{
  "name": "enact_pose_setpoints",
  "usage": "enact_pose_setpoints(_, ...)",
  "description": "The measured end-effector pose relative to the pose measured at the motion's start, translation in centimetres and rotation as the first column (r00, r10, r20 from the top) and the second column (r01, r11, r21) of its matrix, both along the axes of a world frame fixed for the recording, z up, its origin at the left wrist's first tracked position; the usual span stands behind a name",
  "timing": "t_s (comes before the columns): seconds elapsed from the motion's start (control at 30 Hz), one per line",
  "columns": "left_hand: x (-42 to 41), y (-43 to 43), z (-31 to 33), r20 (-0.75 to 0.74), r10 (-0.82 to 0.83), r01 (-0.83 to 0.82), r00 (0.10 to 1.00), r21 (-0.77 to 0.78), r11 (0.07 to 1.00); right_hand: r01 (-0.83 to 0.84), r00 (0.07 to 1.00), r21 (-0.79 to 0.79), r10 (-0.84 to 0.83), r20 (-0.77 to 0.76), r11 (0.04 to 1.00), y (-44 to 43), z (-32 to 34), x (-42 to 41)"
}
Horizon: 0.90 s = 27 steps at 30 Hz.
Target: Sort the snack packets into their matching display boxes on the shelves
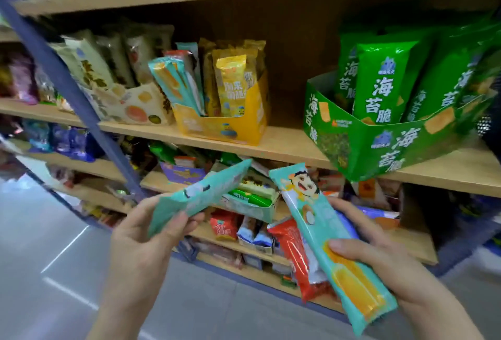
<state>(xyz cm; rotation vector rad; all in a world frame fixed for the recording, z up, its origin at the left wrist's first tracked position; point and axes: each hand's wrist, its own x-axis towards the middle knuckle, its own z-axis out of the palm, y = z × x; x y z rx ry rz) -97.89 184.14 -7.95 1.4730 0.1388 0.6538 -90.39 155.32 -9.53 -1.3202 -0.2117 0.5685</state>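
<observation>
My left hand [143,234] grips one long teal snack packet [200,196], tilted up to the right in front of the lower shelf. A stack of packets fills my right hand [379,255]: a teal packet [320,234] with a cartoon face on top, a red packet [292,247] and a blue one beneath. On the middle shelf stands a yellow display box [230,125] holding yellow packets and, at its left, two teal packets [176,84]. Further right sits a green display box [379,139] full of green seaweed packets [379,82].
A beige box [135,109] with pale packets sits left of the yellow box. The lower shelf holds a teal-green box [254,206] and mixed loose packets. A blue upright post [67,82] slants across the left. Grey floor lies below.
</observation>
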Motion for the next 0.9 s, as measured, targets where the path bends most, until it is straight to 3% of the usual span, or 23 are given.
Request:
enact_pose_setpoints(0.07, -0.9, 0.4, -1.4, -0.037, 0.073, -0.067, 0.997, 0.145, 0.987, 0.038, 0.992, 0.032, -0.034, -0.12, 0.999, 1.7, -2.2, -0.4)
enact_pose_setpoints(0.13, -1.5, 0.5, -2.4, -0.092, 0.056, -0.033, 0.994, 0.24, 0.97, 0.083, 0.966, 0.101, -0.055, -0.252, 0.991, 3.5, -4.0, -0.7)
enact_pose_setpoints(0.27, -1.8, 0.4, -3.0, -0.137, -0.179, 0.197, 0.974, 0.134, 0.971, 0.218, 0.878, 0.283, -0.061, -0.475, 0.934, 6.7, -6.5, -1.1)
enact_pose_setpoints(0.4, -0.8, 0.8, -4.0, -0.244, -0.366, 0.417, 0.898, 0.213, 0.884, 0.316, 0.861, 0.272, -0.155, -0.484, 0.909, 9.0, -7.7, -0.9)
enact_pose_setpoints(0.6, 4.1, 2.0, -9.1, -0.326, -0.207, 0.31, 0.923, 0.306, 0.9, 0.421, 0.855, 0.121, -0.35, -0.382, 0.899, 12.1, -8.8, 0.6)
enact_pose_setpoints(0.67, 6.5, 4.8, -9.9, -0.357, -0.215, 0.365, 0.909, 0.432, 0.825, 0.482, 0.833, 0.047, -0.442, -0.333, 0.875, 12.7, -9.4, 1.5)
enact_pose_setpoints(0.73, 9.9, 8.1, -10.0, -0.416, -0.222, 0.443, 0.882, 0.57, 0.691, 0.563, 0.787, -0.017, -0.542, -0.293, 0.826, 13.0, -10.2, 2.5)
enact_pose_setpoints(0.9, 19.3, 11.5, -10.9, -0.487, -0.28, 0.561, 0.828, 0.72, 0.408, 0.704, 0.68, -0.092, -0.705, -0.201, 0.705, 14.4, -11.6, 3.8)
